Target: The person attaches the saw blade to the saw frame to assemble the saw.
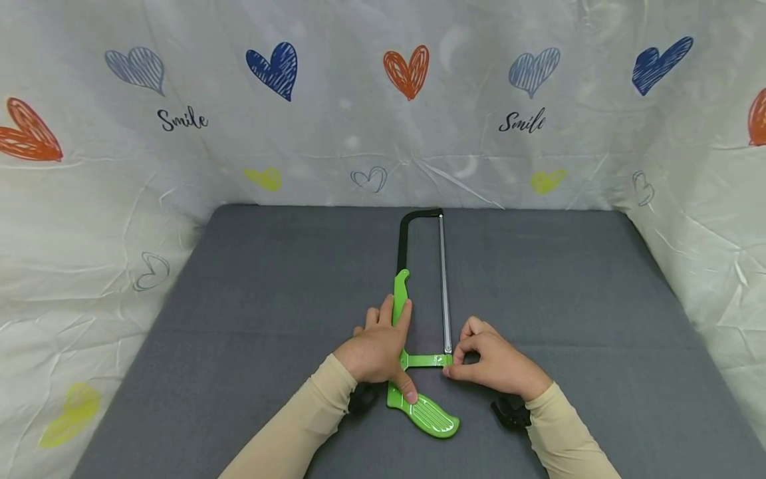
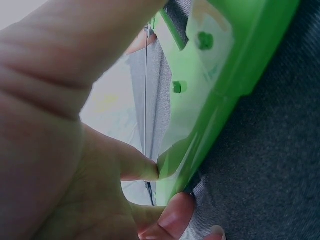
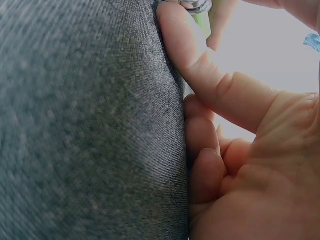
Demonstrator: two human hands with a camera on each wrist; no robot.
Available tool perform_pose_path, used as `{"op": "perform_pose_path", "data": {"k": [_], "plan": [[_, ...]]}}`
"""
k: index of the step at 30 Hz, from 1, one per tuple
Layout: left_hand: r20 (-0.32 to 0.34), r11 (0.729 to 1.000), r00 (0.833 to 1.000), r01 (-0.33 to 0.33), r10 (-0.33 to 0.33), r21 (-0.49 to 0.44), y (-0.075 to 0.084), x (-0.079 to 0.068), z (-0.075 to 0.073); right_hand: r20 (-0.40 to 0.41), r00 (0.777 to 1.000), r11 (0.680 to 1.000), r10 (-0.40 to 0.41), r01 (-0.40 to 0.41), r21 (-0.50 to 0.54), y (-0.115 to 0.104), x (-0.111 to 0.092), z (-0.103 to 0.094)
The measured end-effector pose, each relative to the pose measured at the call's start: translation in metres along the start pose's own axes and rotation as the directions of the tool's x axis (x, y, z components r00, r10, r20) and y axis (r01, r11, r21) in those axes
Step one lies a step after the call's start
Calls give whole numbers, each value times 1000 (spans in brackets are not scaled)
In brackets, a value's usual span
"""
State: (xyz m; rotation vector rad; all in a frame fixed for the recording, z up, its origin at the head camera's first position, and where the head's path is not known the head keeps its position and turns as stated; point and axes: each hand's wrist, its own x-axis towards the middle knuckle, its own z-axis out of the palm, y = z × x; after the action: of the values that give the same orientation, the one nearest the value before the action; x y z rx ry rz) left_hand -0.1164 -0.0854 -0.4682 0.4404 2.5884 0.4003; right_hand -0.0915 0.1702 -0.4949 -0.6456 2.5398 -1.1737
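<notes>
A hacksaw (image 1: 427, 360) with a green handle and frame and a black front bow lies flat on the table, its silver blade (image 1: 445, 286) on the right side. My left hand (image 1: 377, 349) rests over the green frame with fairly straight fingers, and its thumb presses on the handle (image 1: 431, 418). In the left wrist view, fingertips touch the frame's edge (image 2: 200, 145). With thumb and index finger, my right hand (image 1: 493, 359) pinches at the lower blade mount. A silver nut (image 3: 197, 6) shows there by the thumb tip, partly cut off at the top of the right wrist view.
A grey cloth covers the table (image 1: 269, 279). Behind it and at both sides hangs a white curtain (image 1: 335, 133) printed with hearts and words. The front bow reaches almost to the table's back edge.
</notes>
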Motion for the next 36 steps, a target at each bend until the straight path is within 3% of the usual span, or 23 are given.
{"op": "perform_pose_path", "data": {"k": [13, 22, 36], "plan": [[-7, 1000, 1000, 4, -4, 9, 2, -3, -2, 5, 1000, 1000, -18, 18, -8, 1, 0, 0], [-2, 1000, 1000, 7, -7, -1, 1, -1, -1, -7, 1000, 999, 31, -31, -23, 1, 1, 1], [-3, 1000, 1000, 1, -1, -24, 5, -8, -8, 7, 1000, 1000, -14, 14, -7, 3, 3, 0]]}}
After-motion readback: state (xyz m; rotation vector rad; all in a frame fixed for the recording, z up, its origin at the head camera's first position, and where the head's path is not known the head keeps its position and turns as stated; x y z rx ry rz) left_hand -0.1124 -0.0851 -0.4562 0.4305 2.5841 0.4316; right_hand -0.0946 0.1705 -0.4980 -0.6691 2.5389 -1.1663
